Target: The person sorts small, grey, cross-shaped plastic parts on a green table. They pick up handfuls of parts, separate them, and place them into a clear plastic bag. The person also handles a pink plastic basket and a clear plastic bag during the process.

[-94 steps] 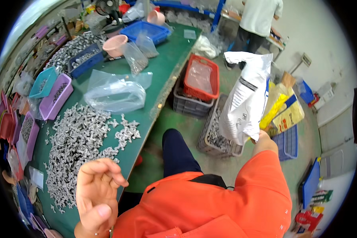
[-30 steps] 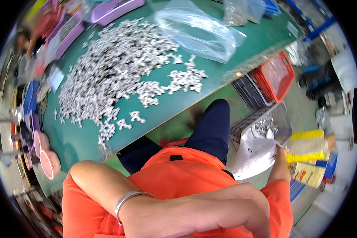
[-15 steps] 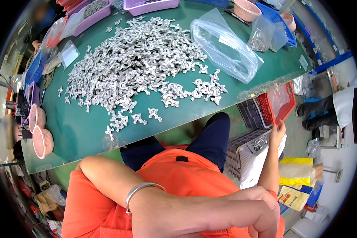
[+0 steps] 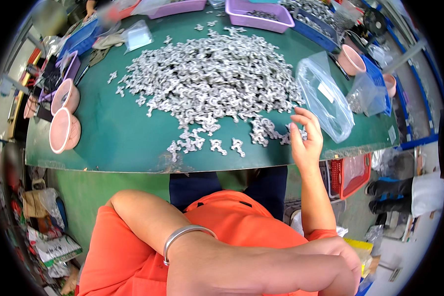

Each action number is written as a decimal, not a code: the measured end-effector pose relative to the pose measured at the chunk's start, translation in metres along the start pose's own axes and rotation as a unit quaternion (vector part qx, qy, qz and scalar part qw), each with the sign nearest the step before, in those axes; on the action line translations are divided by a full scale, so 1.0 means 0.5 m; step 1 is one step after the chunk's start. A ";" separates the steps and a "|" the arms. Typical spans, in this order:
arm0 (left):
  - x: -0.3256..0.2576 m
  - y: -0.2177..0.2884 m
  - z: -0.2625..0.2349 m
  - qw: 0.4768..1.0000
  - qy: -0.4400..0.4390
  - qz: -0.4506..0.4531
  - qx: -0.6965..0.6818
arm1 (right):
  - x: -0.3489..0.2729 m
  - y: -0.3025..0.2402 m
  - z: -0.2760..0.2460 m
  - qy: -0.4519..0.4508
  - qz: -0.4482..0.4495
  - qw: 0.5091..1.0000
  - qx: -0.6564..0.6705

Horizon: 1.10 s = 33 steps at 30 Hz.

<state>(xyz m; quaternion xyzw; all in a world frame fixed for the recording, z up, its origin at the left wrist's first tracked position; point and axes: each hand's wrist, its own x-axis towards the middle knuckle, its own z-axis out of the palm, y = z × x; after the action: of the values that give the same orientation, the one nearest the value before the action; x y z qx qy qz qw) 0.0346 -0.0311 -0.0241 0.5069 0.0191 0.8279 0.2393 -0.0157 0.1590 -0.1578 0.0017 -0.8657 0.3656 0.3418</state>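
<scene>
Right hand: your right hand (image 4: pixel 307 135) has come away from the red basket (image 4: pixel 336 177) beside the table, where it was half a second ago, and is now over the table's near edge. Fingers loosely curled, thumb apart from them; no grip on anything seen.
Contact: fingertips overlap a small cluster of loose pieces (image 4: pixel 264 131) in this view; whether they touch, I cannot tell.
Left hand: your left hand (image 4: pixel 276 269) fills the lower foreground, palm turned from view, metal bracelet (image 4: pixel 187 238) at the wrist. Fingers bent; whether it grasps anything, I cannot tell.
Metal pile: main pile of grey metal pieces (image 4: pixel 217 74) spread mid-table on the green table (image 4: pixel 108 135), stragglers toward you. It sits nearer the centre of view than before; your head has turned to face it.
White sack: in your right hand three seconds ago, now out of it. The white sack (image 4: pixel 297 223) shows only in part, low by your right forearm.
Clear bag: clear plastic bag (image 4: pixel 325 98) lies flat right of the pile, just beyond your right hand.
Meaning: judged from the change, your right hand is freed from the sack and within reach of the pieces; handling of them not yet visible.
</scene>
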 end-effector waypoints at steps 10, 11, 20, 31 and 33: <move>-0.012 0.169 -0.097 0.951 0.160 -0.255 0.066 | 0.156 -0.043 0.185 -0.089 -0.070 0.992 0.046; -0.028 0.168 -0.116 0.921 0.262 -0.285 0.040 | 0.172 -0.041 0.198 -0.087 -0.080 0.992 0.041; -0.195 0.183 -0.271 0.785 0.523 -0.333 0.004 | 0.291 -0.014 0.310 -0.151 -0.077 0.983 -0.068; -0.167 0.150 -0.319 0.803 0.574 -0.156 -0.043 | 0.121 -0.135 0.206 -0.226 0.261 0.837 0.425; -0.176 0.153 -0.322 0.836 0.516 -0.141 -0.124 | 0.093 -0.136 0.210 -0.299 0.091 0.923 0.224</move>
<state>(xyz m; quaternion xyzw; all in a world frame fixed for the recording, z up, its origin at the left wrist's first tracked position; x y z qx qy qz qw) -0.0981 -0.1016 -0.1540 -0.0357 0.1082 0.9219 0.3702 -0.0960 0.0540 -0.1396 0.1086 -0.8195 0.5622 0.0226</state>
